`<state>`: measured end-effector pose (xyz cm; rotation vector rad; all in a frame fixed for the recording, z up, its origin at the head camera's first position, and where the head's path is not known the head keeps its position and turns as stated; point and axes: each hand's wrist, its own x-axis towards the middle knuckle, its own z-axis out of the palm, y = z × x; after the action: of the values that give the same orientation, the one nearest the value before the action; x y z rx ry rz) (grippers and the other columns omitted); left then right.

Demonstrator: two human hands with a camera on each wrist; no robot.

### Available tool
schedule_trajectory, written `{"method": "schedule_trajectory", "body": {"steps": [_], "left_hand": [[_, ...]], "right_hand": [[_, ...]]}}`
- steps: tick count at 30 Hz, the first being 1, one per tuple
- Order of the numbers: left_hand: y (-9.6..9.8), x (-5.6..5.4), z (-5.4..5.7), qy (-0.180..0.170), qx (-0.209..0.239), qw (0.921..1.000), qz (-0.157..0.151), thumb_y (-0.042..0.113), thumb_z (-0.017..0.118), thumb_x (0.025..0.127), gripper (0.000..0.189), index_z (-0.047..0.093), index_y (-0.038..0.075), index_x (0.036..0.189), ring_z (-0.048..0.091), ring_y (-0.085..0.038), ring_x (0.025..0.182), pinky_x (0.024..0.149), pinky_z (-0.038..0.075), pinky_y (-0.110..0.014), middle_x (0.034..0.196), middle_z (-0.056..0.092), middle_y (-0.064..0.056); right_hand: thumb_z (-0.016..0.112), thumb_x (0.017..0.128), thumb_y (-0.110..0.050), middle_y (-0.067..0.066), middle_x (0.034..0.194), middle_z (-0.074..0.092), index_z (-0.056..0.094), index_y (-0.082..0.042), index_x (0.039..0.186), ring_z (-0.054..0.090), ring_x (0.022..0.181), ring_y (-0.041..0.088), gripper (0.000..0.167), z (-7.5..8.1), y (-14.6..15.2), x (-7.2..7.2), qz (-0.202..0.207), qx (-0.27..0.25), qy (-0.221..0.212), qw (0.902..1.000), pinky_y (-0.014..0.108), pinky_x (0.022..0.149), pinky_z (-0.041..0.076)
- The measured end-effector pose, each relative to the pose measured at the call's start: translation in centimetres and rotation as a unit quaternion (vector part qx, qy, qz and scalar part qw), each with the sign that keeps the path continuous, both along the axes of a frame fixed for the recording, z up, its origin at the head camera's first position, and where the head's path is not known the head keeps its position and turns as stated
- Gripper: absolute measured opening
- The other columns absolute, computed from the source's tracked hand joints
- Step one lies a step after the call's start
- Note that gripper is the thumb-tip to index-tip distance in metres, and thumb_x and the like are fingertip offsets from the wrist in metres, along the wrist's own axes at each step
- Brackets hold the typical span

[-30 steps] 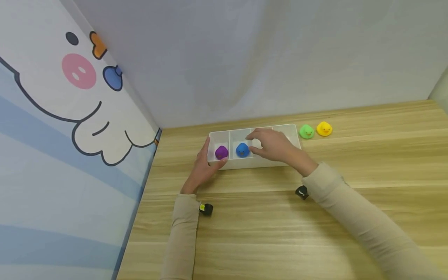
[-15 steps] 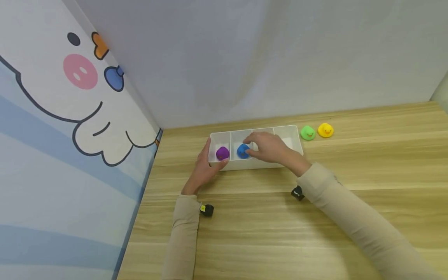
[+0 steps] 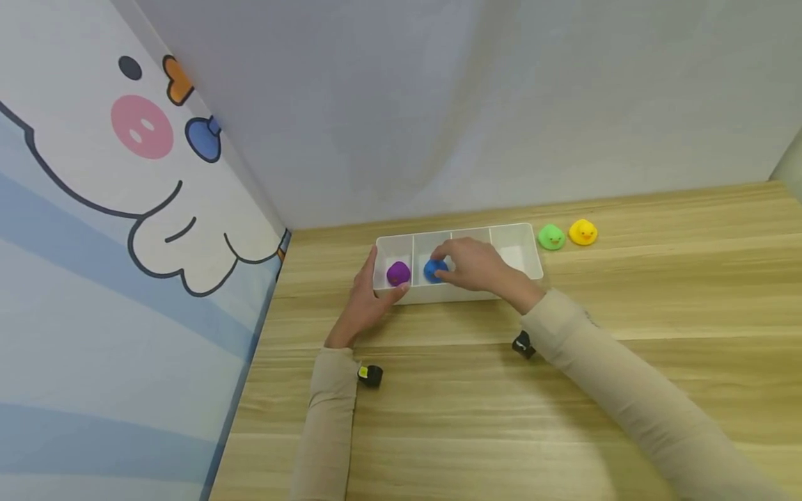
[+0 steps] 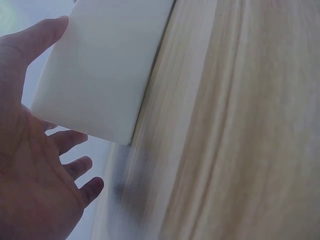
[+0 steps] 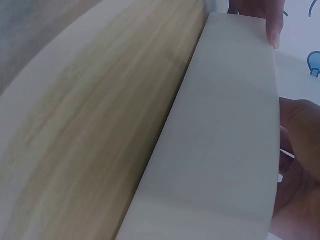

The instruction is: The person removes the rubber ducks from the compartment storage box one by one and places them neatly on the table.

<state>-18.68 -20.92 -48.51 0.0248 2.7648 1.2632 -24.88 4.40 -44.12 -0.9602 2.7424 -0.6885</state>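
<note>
A white divided box [image 3: 451, 293] stands on the wooden table, split into several compartments. In its leftmost one sits a purple rubber duck [image 3: 397, 273]. My left hand [image 3: 365, 299] holds the box's left end, thumb on the front rim and fingers along the end wall. The left wrist view shows that thumb at the rim and the lower fingers spread below the corner. With thumb and fingertips, my right hand [image 3: 479, 266] pinches a blue rubber duck [image 3: 431, 270] in the second compartment from the left. In the right wrist view the front wall hides that duck.
Right of the box a green rubber duck [image 3: 551, 237] and a yellow rubber duck [image 3: 583, 232] sit side by side on the table [image 3: 451, 403]. A pale wall [image 3: 476, 125] rises behind. A cartoon-printed panel [image 3: 81, 278] borders the left side.
My right hand has moved slightly left and its thumb and fingertips have closed on the blue duck. My left hand stays at the box's end.
</note>
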Motion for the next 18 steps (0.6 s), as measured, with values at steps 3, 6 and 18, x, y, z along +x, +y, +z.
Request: {"method": "schedule_trajectory", "body": {"steps": [3, 6, 18], "left_hand": [[0.03, -0.02, 0.08, -0.001, -0.003, 1.0000, 0.001, 0.056, 0.068, 0.090, 0.105, -0.002, 0.035, 0.165, 0.015, -0.039, 0.159, 0.127, 0.020, -0.065, 0.174, 0.011, -0.012], [0.01, -0.03, 0.11, -0.004, -0.005, 1.0000, 0.002, 0.056, 0.068, 0.090, 0.104, -0.002, 0.036, 0.165, 0.015, -0.039, 0.159, 0.127, 0.019, -0.066, 0.174, 0.011, -0.012], [-0.02, -0.10, 0.04, -0.012, -0.003, 0.9999, 0.006, 0.058, 0.068, 0.090, 0.104, -0.003, 0.040, 0.164, 0.018, -0.040, 0.158, 0.126, 0.022, -0.066, 0.173, 0.012, -0.013]], "right_hand": [[0.070, 0.096, -0.031, 0.009, 0.135, 0.069, 0.069, -0.011, 0.131, 0.065, 0.124, 0.032, 0.040, 0.01, -0.16, -0.03, -0.001, 0.003, 0.001, 1.0000, 0.050, 0.099, 0.058], [0.070, 0.096, -0.031, 0.010, 0.134, 0.070, 0.068, -0.011, 0.131, 0.065, 0.123, 0.032, 0.040, 0.12, -0.32, -0.02, -0.002, 0.007, 0.001, 1.0000, 0.050, 0.097, 0.058], [0.071, 0.094, -0.032, 0.007, 0.125, 0.075, 0.072, -0.013, 0.126, 0.068, 0.111, 0.030, 0.037, -0.04, -0.84, -0.74, -0.009, 0.022, -0.013, 0.9996, 0.045, 0.084, 0.060]]}}
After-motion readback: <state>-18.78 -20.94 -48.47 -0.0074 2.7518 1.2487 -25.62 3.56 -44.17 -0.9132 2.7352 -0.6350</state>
